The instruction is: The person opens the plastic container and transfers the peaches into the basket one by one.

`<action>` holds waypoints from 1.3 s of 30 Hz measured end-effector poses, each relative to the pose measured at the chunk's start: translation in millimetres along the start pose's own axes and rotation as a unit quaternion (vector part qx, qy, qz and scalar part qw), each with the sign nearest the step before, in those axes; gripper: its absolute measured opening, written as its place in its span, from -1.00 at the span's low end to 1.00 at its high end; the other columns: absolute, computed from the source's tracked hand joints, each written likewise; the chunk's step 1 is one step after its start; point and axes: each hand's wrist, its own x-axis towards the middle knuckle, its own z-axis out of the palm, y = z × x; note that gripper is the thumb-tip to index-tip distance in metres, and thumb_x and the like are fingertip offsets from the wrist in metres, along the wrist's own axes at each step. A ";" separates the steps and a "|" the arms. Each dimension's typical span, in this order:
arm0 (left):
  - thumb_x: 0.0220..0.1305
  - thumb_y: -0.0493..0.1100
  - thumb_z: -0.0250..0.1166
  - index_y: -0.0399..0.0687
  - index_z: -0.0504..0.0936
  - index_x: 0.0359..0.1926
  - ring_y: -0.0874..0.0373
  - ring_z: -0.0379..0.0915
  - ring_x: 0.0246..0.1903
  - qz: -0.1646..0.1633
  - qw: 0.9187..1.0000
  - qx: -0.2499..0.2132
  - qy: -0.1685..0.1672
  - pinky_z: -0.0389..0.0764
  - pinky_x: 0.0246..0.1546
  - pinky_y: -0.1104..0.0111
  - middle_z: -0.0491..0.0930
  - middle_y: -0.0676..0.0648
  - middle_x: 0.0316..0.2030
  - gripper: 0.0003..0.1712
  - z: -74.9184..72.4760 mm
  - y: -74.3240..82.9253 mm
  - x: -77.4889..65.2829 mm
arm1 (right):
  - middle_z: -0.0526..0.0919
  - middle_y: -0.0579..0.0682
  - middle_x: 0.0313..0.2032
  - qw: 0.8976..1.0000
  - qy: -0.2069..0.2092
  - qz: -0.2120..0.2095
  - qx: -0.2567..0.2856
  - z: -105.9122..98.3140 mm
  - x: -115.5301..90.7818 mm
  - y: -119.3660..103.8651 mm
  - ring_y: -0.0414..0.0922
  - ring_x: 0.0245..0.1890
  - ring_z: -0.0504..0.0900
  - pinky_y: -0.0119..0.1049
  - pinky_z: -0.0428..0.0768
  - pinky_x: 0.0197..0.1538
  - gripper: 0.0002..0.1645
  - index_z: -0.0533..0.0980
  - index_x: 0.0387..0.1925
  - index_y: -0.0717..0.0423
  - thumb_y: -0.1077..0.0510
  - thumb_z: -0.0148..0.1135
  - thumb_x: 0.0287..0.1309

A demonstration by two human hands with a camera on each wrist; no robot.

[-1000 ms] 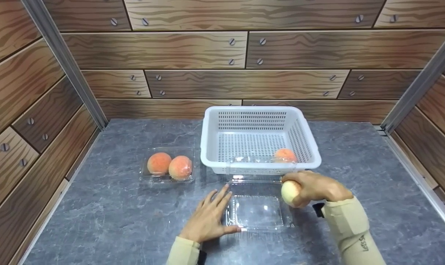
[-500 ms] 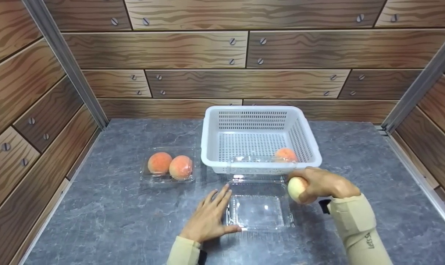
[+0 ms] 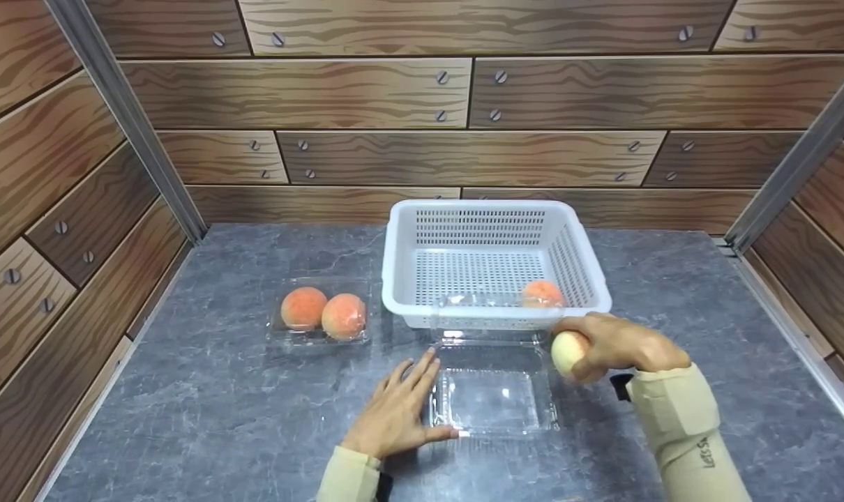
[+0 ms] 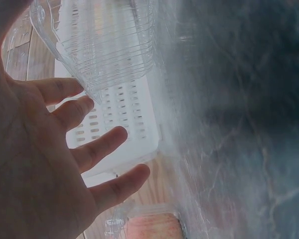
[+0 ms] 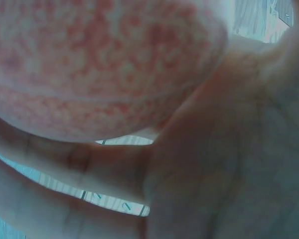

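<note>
A peach [image 3: 568,353] with its pale yellow side showing is gripped by my right hand [image 3: 607,346], just off the right edge of a clear plastic clamshell box [image 3: 495,401]. In the right wrist view the same peach [image 5: 104,64] shows its red, speckled skin close up. The box lies with its lid raised against the white basket, and its tray holds nothing. My left hand [image 3: 394,411] touches the box's left edge with spread fingers; in the left wrist view those fingers [image 4: 102,147] are extended beside the clear plastic.
Behind the box stands a white perforated basket [image 3: 392,279] with one peach [image 3: 542,294] in its front right corner. To the left, a second clear box [image 3: 328,284] contains two peaches [image 3: 303,308]. Wood-patterned walls [image 3: 366,94] enclose the grey marbled tabletop [image 3: 206,390].
My right hand has moved a little to the right with the peach, from over the box's right edge to beside it. The left hand has stayed in place.
</note>
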 end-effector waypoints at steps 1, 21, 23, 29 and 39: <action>0.14 0.47 0.31 -0.25 0.14 0.55 -0.32 0.11 0.43 0.001 1.000 -0.001 -0.001 0.25 0.35 -0.25 -0.05 -0.13 0.59 0.23 0.0 -0.1 0.1 | 0.59 0.09 -0.17 1.000 -0.001 0.005 0.000 -0.6 -0.5 -0.1 -0.01 -0.27 0.58 -0.09 0.65 -0.24 -0.24 0.54 0.15 0.17 0.28 0.52 -0.25; 0.16 0.46 0.30 -0.23 0.13 0.56 -0.28 0.14 0.42 -0.002 1.000 0.002 -0.006 0.28 0.34 -0.25 -0.07 -0.09 0.60 0.21 -0.5 0.9 0.1 | 0.56 0.22 -0.03 0.998 0.018 0.045 -0.043 -14.1 -4.8 2.1 0.07 -0.15 0.55 0.03 0.63 -0.17 -0.08 0.46 0.28 0.23 0.18 0.51 -0.25; 0.16 0.46 0.30 -0.23 0.13 0.56 -0.27 0.14 0.42 -0.002 1.000 0.002 -0.007 0.29 0.33 -0.25 -0.08 -0.09 0.60 0.22 -0.3 0.9 0.0 | 0.56 0.22 -0.02 0.998 0.020 0.049 -0.043 -15.1 -4.4 2.4 0.08 -0.14 0.55 0.04 0.63 -0.17 -0.07 0.46 0.29 0.22 0.18 0.51 -0.26; 0.16 0.47 0.29 -0.23 0.12 0.56 -0.25 0.14 0.42 0.001 1.000 0.002 -0.004 0.30 0.32 -0.26 -0.08 -0.10 0.60 0.23 -0.1 0.9 -0.2 | 0.55 0.19 -0.08 0.998 0.026 0.039 -0.037 -19.3 -2.2 4.0 0.06 -0.16 0.54 -0.03 0.62 -0.18 -0.08 0.46 0.27 0.25 0.20 0.51 -0.28; 0.15 0.47 0.29 -0.24 0.13 0.55 -0.25 0.15 0.42 0.005 1.000 0.003 -0.003 0.29 0.33 -0.25 -0.07 -0.11 0.59 0.23 -0.7 0.1 -0.6 | 0.55 0.16 -0.11 0.998 0.030 0.024 -0.041 -26.0 0.0 5.8 0.05 -0.17 0.52 -0.10 0.57 -0.21 -0.12 0.49 0.24 0.22 0.18 0.52 -0.27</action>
